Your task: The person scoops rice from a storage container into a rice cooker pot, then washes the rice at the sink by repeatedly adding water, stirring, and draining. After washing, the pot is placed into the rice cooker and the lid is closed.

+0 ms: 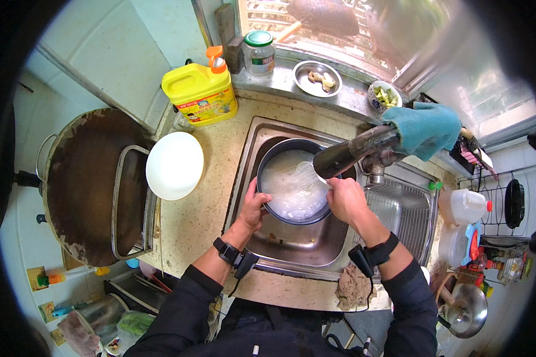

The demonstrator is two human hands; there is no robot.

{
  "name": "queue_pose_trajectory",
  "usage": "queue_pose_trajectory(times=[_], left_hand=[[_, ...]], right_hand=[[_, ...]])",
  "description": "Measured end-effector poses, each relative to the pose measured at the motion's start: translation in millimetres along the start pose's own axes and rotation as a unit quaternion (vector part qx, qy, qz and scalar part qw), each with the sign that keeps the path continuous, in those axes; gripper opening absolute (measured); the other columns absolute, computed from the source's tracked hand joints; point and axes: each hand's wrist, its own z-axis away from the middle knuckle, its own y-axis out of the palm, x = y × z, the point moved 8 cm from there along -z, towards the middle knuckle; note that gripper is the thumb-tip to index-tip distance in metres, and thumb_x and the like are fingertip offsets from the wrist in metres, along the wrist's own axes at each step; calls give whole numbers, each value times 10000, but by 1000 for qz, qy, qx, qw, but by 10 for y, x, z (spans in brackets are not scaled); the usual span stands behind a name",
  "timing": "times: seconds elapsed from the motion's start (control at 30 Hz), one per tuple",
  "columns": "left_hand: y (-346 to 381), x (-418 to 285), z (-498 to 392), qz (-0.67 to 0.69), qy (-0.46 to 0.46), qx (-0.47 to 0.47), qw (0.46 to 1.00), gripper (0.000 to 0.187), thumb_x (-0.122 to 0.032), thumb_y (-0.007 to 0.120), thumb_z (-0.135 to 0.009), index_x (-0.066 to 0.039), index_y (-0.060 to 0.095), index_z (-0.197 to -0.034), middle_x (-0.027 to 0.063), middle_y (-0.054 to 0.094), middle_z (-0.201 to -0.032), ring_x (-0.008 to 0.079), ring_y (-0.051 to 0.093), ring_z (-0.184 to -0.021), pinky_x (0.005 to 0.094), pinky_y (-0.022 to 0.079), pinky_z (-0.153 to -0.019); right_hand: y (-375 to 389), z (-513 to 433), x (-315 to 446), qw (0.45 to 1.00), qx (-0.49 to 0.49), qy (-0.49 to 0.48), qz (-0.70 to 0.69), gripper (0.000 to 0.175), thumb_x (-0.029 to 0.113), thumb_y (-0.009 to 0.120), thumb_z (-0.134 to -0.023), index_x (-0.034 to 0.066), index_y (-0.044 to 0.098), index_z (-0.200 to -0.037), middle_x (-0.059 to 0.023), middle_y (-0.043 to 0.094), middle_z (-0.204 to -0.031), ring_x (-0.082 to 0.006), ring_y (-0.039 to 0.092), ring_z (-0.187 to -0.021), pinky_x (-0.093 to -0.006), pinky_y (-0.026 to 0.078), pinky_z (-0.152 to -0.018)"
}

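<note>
A dark round pot (pixel 262 187) stands in the left basin of the steel sink (pixel 303 250). Cloudy whitish water (pixel 290 196) fills much of it. My left hand (pixel 252 207) grips the pot's near-left rim, thumb over the edge. At the right rim, my right hand (pixel 347 199) is closed around a pale utensil (pixel 322 180); its far end reaches toward the cloudy water, and its exact kind is unclear. Just above the pot's right side hangs the dark faucet spout (pixel 339 156), hiding part of the rim. Pale streaks below the spout look like running water.
A teal cloth (pixel 422 127) drapes over the faucet. Left of the sink are a white bowl (pixel 174 166) and a large wok (pixel 89 187). Behind stand a yellow pump jug (pixel 201 93), a glass jar (pixel 259 53) and a steel dish (pixel 317 91). A crumpled rag (pixel 355 288) lies at the front edge.
</note>
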Motion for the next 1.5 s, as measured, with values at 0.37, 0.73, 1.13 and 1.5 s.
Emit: queue_pose_trajectory(times=[0.37, 0.73, 1.13, 1.5], left_hand=[[-74, -202, 20, 5, 29, 24, 999, 651, -152, 591, -718, -123, 390, -1337, 52, 544, -1099, 163, 589, -906, 302, 552, -689], [-122, -660, 276, -107, 10, -11, 994, 734, -104, 575, -720, -93, 324, -1410, 59, 548, -1108, 142, 572, -909, 239, 505, -597], [-99, -1293, 674, -263, 5, -78, 962, 801, -169, 604, -695, -95, 292, -1429, 82, 528, -1133, 176, 567, -934, 320, 517, -636], [18, -1714, 919, -344, 6, -121, 931, 837, -203, 617, -709, -94, 247, -1452, 126, 545, -1072, 234, 539, -967, 399, 474, -685]], right_hand=[[44, 157, -146, 929, 52, -9, -365, 186, 116, 602, -865, -24, 670, -965, 1, 570, -671, -81, 495, -604, -247, 424, -556], [-198, 360, -950, 936, -76, -48, -339, 145, 106, 643, -795, -31, 628, -840, -148, 656, -1071, -252, 608, -1016, -348, 464, -858], [-138, 633, -961, 920, -108, 24, -376, 136, 100, 645, -811, -29, 637, -854, -63, 628, -864, -133, 562, -800, -280, 440, -701], [246, 1125, -954, 901, -118, 85, -409, 139, 122, 629, -822, -16, 628, -806, -82, 611, -679, -163, 591, -587, -292, 465, -546]])
